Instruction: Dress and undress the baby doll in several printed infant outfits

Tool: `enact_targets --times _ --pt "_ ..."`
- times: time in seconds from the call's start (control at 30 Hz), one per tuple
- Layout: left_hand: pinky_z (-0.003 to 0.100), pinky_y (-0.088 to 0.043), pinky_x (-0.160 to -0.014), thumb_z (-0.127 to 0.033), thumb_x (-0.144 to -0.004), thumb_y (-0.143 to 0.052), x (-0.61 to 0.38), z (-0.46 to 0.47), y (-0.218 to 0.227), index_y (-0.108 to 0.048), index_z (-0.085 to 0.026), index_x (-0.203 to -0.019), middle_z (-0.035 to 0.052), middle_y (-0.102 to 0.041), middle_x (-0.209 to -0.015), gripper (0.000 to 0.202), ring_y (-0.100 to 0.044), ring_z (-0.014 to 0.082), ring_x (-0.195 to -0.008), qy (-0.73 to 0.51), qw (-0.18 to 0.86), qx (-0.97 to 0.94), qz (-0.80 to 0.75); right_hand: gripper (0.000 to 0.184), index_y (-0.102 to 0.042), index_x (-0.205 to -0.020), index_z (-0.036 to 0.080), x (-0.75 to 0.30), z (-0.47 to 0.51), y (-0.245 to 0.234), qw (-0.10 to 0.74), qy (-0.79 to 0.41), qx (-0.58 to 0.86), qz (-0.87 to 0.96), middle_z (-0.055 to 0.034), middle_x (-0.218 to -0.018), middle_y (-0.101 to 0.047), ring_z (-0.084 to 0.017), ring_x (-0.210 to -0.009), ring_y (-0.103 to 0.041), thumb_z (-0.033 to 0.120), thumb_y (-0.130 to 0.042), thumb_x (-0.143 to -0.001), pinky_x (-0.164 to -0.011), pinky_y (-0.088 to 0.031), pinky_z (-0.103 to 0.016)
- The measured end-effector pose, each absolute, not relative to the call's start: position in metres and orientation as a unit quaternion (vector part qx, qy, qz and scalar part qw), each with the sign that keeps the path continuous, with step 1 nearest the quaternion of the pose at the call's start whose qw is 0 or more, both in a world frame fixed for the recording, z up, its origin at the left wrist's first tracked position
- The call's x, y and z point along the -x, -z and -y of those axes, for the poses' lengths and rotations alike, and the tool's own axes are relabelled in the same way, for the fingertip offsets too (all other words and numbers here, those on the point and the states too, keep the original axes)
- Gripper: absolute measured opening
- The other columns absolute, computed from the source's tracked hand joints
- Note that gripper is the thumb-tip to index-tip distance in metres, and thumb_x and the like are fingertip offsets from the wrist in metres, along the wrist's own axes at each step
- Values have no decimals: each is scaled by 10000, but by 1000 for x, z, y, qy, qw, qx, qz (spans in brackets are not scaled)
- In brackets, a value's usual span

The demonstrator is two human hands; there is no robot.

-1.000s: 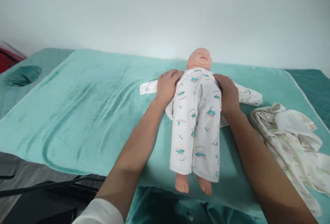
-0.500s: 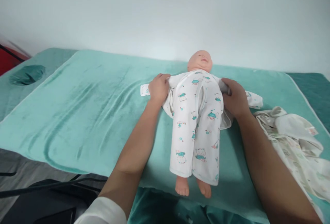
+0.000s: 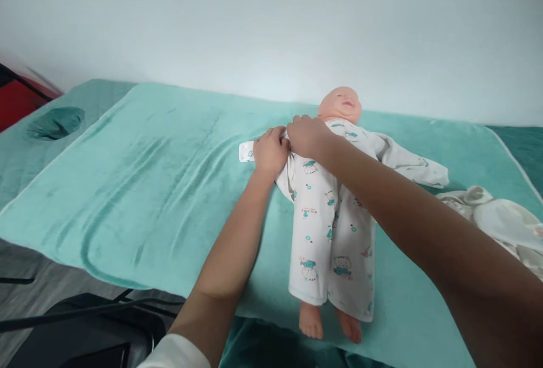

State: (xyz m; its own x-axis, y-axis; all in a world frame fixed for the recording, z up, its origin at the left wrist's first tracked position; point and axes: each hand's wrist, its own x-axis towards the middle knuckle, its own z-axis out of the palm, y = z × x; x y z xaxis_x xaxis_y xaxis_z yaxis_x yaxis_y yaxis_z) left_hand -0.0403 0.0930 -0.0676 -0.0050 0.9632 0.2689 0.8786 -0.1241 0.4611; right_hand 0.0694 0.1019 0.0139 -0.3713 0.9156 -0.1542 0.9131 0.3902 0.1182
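A baby doll (image 3: 340, 104) lies on its back, dressed in a white printed top and matching trousers (image 3: 311, 232), its bare feet showing below the hems. My left hand (image 3: 271, 150) is closed on the top's sleeve (image 3: 246, 151) at the doll's left-of-view side; the cuff sticks out past the fingers. Right beside it, my right hand (image 3: 306, 137) is closed at the shoulder end of the same sleeve, the forearm crossing over the doll's body. The fingertips of both hands are partly hidden. The other sleeve (image 3: 418, 165) lies stretched out to the right.
A light green blanket (image 3: 178, 198) covers the padded table, with a face hole (image 3: 57, 123) at the far left. Crumpled pale baby clothes (image 3: 504, 215) lie at the right. A white wall (image 3: 271, 29) stands behind. A black chair (image 3: 85, 334) is at the lower left.
My right hand has let go of the right-hand sleeve and crossed over the doll to the left-hand sleeve. My left hand stays on that sleeve. The view has shifted slightly.
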Motion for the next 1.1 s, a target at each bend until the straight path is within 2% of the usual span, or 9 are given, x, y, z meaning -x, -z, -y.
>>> enact_targets --times 0.1,0.23,0.4,0.63,0.7,0.8,0.93,1.1 --pt "396 -482 -982 -225 -963 -445 40 -94 69 -670 -267 -1255 54 -729 -1292 371 -665 266 -1191 -270 77 -697 -660 339 -717 -1201 122 -61 -111 -5 123 -12 -574 -809 -222 -1275 -658 -352 -1197 -628 128 -497 -943 -968 -492 -469" --pt "384 -481 -959 -219 -964 -438 41 -96 73 -666 -279 -1243 55 -725 -1286 365 -660 264 -1185 -278 69 -697 -658 299 -744 -1138 139 -61 -112 -8 143 -25 -562 -814 -199 -1176 -714 -344 -1098 -680 124 -565 -899 -905 -519 -463" --pt "372 -481 -944 -194 -967 -409 46 -92 73 -652 -266 -1267 60 -711 -1281 393 -654 260 -1183 -303 68 -696 -647 298 -710 -1166 153 -74 -102 -20 162 -68 -545 -820 -172 -1146 -720 -319 -1028 -683 229 -649 -884 -826 -520 -419" --pt "336 -492 -871 -167 -960 -417 57 -81 77 -658 -275 -1236 49 -704 -1250 382 -661 238 -1140 -322 90 -676 -657 341 -662 -1241 195 -107 -91 -42 145 -103 -576 -798 -148 -1160 -692 -295 -1013 -677 317 -622 -925 -791 -493 -372" --pt "339 -495 -864 -174 -961 -422 60 -79 80 -659 -282 -1237 51 -705 -1250 380 -661 245 -1150 -306 100 -678 -661 330 -667 -1225 192 -116 -90 -46 129 -111 -585 -793 -146 -1148 -692 -293 -998 -679 327 -624 -926 -780 -493 -371" --pt "356 -503 -864 -204 -975 -415 63 -77 82 -603 -285 -1335 76 -685 -1292 414 -659 264 -1163 -288 98 -682 -665 273 -697 -1136 185 -127 -94 -46 104 -113 -599 -786 -135 -1078 -703 -292 -953 -682 312 -669 -897 -770 -495 -384" --pt "396 -505 -903 -141 -946 -398 63 -73 76 -499 -269 -1455 111 -645 -1351 535 -636 283 -1192 -273 89 -691 -663 227 -714 -1007 180 -131 -100 -38 29 -84 -595 -799 -132 -1004 -701 -296 -913 -684 363 -713 -873 -802 -499 -430" --pt "468 -442 -1034 -159 -961 -415 57 -65 62 -531 -285 -1426 118 -637 -1357 496 -544 320 -1288 -239 19 -707 -666 305 -700 -1145 182 -116 -93 -27 35 -78 -596 -798 -156 -1102 -696 -304 -941 -670 289 -713 -860 -803 -495 -423"
